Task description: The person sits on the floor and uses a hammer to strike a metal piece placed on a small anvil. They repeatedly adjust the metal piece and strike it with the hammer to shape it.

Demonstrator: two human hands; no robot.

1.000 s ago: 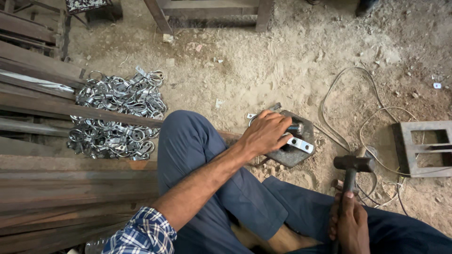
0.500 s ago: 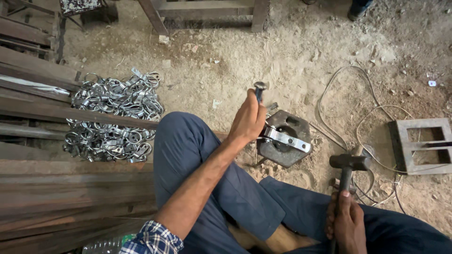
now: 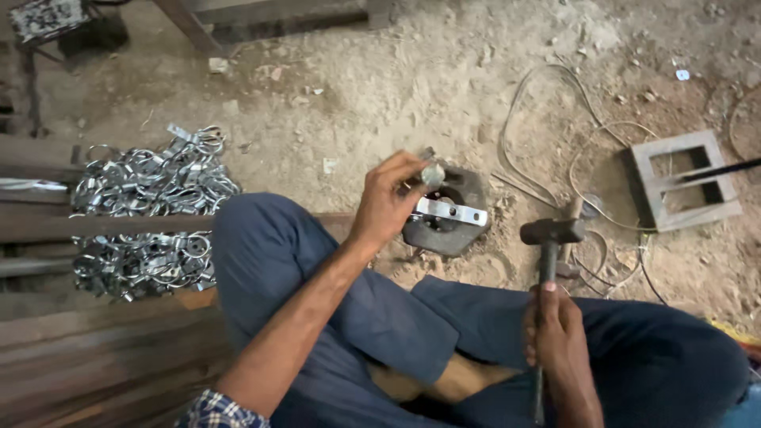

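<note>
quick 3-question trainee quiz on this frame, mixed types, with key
1. True or false: the right hand holds a hammer by its handle.
2. What does the left hand pinch? A) a small metal punch B) a cable C) a brick
3. Where does the flat metal strip lie?

Key: 1 true. 2 A. 3 across the dark hexagonal block on the dirt floor.

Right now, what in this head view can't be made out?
- Punch: its lower end is hidden behind the left hand.
- Hammer: the handle's end runs past the bottom edge, under the right hand.
- Clamps: the heap is too tangled to count.
</note>
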